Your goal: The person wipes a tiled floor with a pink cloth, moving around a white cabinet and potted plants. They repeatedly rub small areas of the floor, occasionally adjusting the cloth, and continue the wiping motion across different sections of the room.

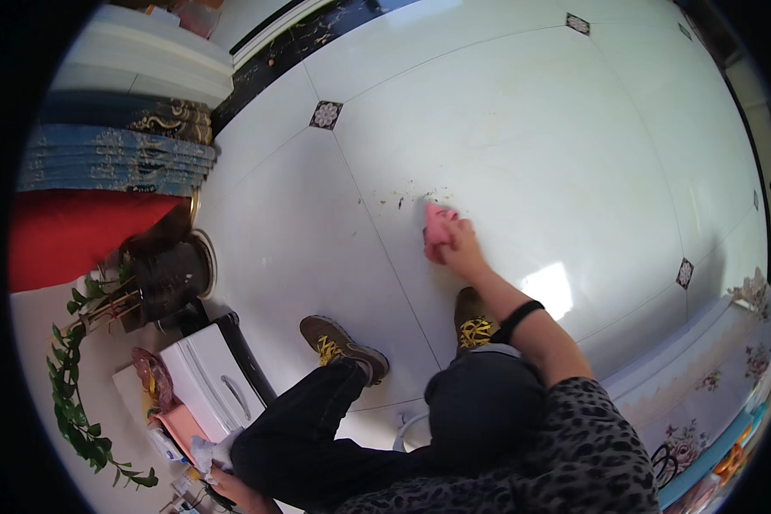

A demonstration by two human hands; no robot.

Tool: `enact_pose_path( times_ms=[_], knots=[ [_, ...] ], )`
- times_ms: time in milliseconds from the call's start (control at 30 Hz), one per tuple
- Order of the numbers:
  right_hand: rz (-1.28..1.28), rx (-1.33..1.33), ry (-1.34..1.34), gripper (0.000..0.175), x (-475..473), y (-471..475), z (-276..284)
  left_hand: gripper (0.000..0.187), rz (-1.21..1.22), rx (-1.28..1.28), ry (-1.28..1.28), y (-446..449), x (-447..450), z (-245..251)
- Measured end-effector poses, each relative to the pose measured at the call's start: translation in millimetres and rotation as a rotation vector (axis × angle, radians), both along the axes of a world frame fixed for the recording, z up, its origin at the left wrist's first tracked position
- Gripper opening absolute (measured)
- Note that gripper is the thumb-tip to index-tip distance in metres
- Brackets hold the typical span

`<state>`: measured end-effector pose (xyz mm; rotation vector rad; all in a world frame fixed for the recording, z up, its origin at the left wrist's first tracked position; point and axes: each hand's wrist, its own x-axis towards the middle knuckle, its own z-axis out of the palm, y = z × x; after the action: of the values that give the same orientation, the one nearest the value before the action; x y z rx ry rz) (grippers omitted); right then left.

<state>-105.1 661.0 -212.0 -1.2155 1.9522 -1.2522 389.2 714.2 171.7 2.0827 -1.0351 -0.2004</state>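
My right hand (460,249) grips a bunched pink cloth (438,232) against the glossy white tile floor (552,141). Just beyond the cloth, small dark and yellowish crumbs (401,202) are scattered on the tiles. At the lower left, beside my knee, my left hand (228,485) is partly in view and has a crumpled whitish cloth or tissue (207,453) at its fingers. Some of those fingers are hidden, and a pink container (183,432) is right above them.
My brown shoes with yellow laces (334,350) stand on the floor. A white cabinet (212,379), a dark plant pot (173,273) and blue patterned curtains (115,157) line the left. A flower-patterned covered surface (687,392) lies at the lower right, with scissors (664,464) near its edge.
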Motion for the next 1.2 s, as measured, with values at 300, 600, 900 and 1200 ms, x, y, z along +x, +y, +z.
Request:
enact_pose_path(
  times_ms=[300,600,900,1200],
  knots=[
    [-0.588,0.403,-0.110,0.050,-235,-18,10,0.060,0.037,0.548,-0.893,24,56,4],
    [0.438,0.218,0.502,0.054,-27,-88,3,0.074,0.087,0.703,-1.026,32,70,6],
    [0.572,-0.026,0.277,0.060,34,-43,12,0.075,0.115,0.582,-0.783,43,60,-2],
    [-0.466,0.493,0.482,0.050,-215,-148,-11,0.075,0.103,0.660,-0.880,27,51,-14]
  ],
)
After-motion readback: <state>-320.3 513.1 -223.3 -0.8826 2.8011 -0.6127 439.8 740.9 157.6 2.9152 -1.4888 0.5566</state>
